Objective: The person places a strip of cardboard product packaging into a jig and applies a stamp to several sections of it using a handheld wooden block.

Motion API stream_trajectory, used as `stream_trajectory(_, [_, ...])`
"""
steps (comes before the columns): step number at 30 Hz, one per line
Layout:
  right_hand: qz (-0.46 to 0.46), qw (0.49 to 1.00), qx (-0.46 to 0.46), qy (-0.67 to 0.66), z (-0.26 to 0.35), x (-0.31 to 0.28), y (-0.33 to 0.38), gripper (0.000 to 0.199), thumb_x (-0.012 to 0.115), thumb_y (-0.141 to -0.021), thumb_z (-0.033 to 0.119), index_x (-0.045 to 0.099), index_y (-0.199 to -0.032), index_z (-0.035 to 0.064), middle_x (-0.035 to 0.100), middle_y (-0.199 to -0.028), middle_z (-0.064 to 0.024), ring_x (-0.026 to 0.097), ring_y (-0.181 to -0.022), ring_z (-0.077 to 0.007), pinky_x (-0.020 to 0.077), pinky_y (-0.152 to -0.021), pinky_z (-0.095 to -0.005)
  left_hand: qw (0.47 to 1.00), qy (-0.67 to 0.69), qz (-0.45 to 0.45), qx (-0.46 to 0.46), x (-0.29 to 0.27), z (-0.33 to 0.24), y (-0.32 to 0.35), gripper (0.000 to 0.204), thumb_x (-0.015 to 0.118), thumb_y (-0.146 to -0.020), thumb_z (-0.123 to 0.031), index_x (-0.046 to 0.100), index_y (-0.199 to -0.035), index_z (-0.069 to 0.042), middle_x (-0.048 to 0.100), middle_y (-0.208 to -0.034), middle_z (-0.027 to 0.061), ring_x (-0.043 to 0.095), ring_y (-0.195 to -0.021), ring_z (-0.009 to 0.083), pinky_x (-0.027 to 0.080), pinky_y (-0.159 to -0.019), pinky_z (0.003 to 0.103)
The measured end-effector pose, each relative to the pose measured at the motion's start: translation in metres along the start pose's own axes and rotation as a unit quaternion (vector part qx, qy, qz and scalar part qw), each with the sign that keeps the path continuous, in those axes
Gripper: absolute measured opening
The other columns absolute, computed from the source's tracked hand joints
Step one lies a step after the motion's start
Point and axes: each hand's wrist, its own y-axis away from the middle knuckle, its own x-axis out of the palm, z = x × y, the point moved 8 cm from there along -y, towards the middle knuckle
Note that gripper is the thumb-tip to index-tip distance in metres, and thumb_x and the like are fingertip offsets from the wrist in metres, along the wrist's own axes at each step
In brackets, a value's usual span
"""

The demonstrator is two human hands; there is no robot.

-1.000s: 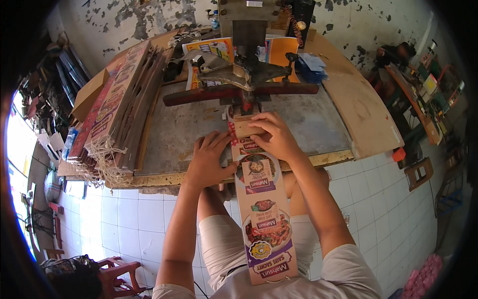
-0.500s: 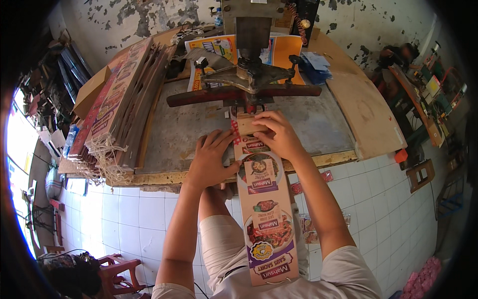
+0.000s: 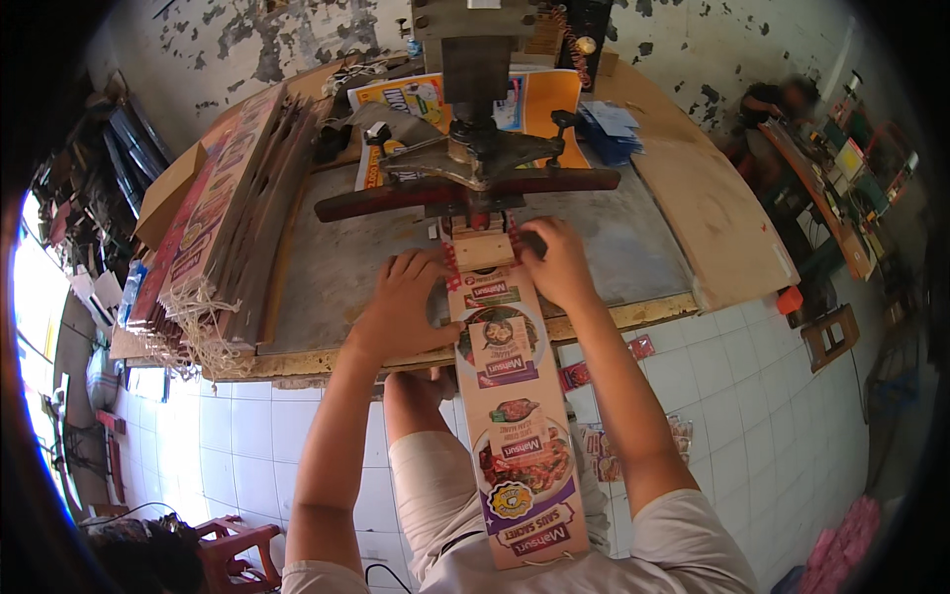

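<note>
Printed cardboard strip (image 3: 515,396) runs from your lap at 6 o'clock onto the desk (image 3: 327,267), its top under the press (image 3: 475,168) at 12 o'clock. Your left hand (image 3: 401,302) lies flat against its left edge, fingers open; your right hand (image 3: 556,262) grips its top right corner.

Glossy printed cardboard strip (image 3: 515,416) lies on a matt, worn grey benchtop (image 3: 346,267) (rough wooden edging), beneath a dark metal press (image 3: 475,163).

Card strip (image 3: 515,416) top under press (image 3: 473,173)
</note>
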Motion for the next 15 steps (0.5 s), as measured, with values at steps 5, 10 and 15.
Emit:
stream_trajectory(5, [0.045, 0.996, -0.003, 0.071, 0.001, 0.009, 0.004, 0.033, 0.076, -0.093, 0.011, 0.077, -0.125, 0.0068, 0.069, -0.133, -0.0127, 0.06, -0.132, -0.036, 0.0466, -0.113, -0.0534, 0.999, 0.018, 0.005, 0.036, -0.002, -0.001, -0.012, 0.075, 0.093, -0.074, -0.04, 0.061, -0.132, -0.007, 0.054, -0.167, 0.0191, 0.042, -0.159, 0.0432, 0.03, -0.132, 0.06])
stream_trajectory(10, [0.042, 0.995, -0.012, 0.095, 0.005, 0.012, 0.005, 0.032, 0.076, -0.094, 0.012, 0.077, -0.125, 0.0071, 0.069, -0.132, -0.0108, 0.06, -0.132, -0.0352, 0.0474, -0.112, -0.0526, 0.999, 0.017, 0.037, 0.031, -0.001, 0.004, -0.015, 0.077, 0.094, -0.073, -0.044, 0.06, -0.132, -0.007, 0.052, -0.169, 0.0199, 0.04, -0.161, 0.045, 0.029, -0.133, 0.06])
stream_trajectory(15, [0.052, 0.995, -0.007, 0.086, 0.008, 0.011, 0.005, 0.03, 0.075, -0.095, 0.013, 0.078, -0.124, 0.0079, 0.069, -0.131, -0.0081, 0.061, -0.131, -0.0337, 0.0477, -0.112, -0.0501, 0.999, -0.004, 0.044, 0.014, -0.004, 0.001, -0.017, 0.079, 0.093, -0.073, -0.048, 0.061, -0.13, -0.006, 0.053, -0.167, 0.0225, 0.042, -0.159, 0.0481, 0.031, -0.133, 0.06])
